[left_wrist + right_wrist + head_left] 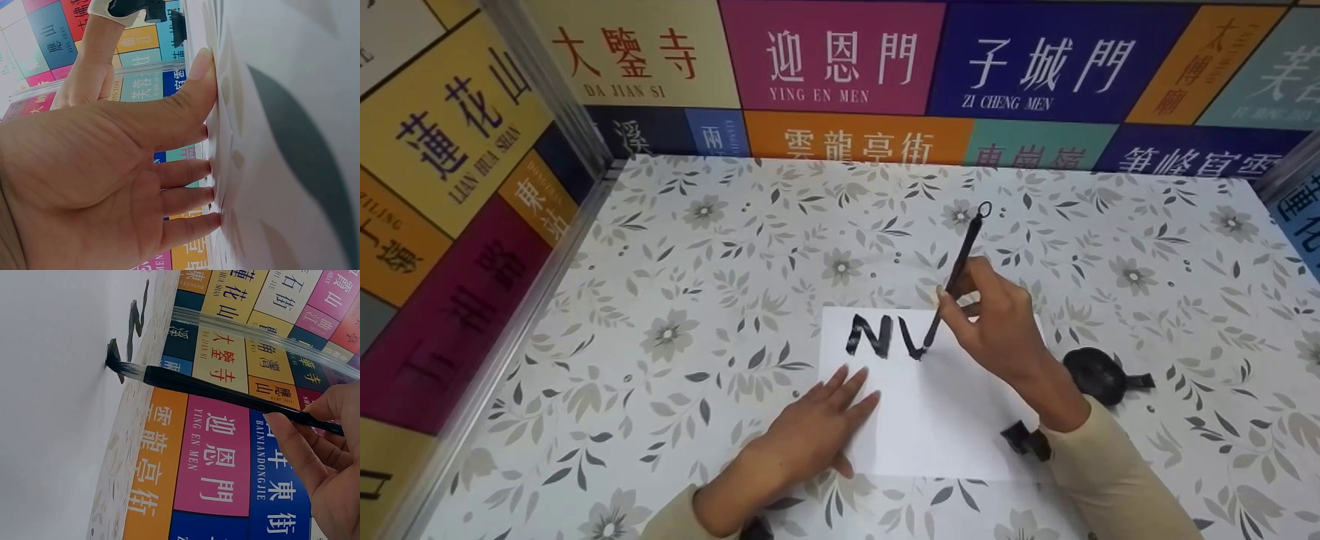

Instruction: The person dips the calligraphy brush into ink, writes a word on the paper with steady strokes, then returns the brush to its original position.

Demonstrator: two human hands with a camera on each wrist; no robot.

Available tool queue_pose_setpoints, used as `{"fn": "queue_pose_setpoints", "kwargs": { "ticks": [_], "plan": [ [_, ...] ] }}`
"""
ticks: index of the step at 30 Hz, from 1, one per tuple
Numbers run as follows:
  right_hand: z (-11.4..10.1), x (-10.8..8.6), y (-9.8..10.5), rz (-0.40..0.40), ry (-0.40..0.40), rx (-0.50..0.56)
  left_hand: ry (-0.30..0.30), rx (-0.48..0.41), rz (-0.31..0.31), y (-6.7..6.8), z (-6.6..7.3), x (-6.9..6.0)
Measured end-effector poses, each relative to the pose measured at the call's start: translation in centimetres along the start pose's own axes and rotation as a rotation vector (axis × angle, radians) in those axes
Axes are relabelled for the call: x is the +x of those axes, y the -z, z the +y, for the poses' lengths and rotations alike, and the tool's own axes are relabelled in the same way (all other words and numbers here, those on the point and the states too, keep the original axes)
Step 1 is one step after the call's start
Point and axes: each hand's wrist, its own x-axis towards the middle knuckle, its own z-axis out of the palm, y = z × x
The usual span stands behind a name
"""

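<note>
Centrally, a black brush (964,251) stands obliquely over a white sheet of paper (937,424), its looped upper end leaning away from the person and its lower end on the sheet. The right hand (994,322) grips the handle, pinching it between thumb and fingers above the paper. In the right wrist view, the bristles (126,369) are dark at the tip and paler toward the handle; the tip touches the paper at a painted stroke.

Near the upper left of the sheet are 2 black marks: a letter N (874,339) and, just to its right, a slanting stroke (910,340), at the foot of which the brush tip rests. The left hand (814,424) holds nothing; its fingers are extended and spread, with fingertips resting on the left part of the sheet. The left wrist view shows its palm raised off the surface.

Right of the paper, near the right forearm, lies a round black object (1095,375) with a short projecting tab. A dark piece (1016,436) shows beside the right sleeve (1117,472). Beneath everything spreads a floral table cover (780,251); coloured panels (832,101) bearing Chinese characters and Latin lettering stand behind it and at its sides.
</note>
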Motion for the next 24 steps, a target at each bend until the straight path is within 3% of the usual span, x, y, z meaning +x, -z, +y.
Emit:
{"fn": "queue_pose_setpoints", "kwargs": {
  "ticks": [24],
  "plan": [
    [1.3, -0.1, -0.3, 0.091, -0.015, -0.072, -0.021, -0.006, 0.02, 0.0, -0.1, -0.2]
  ]
}}
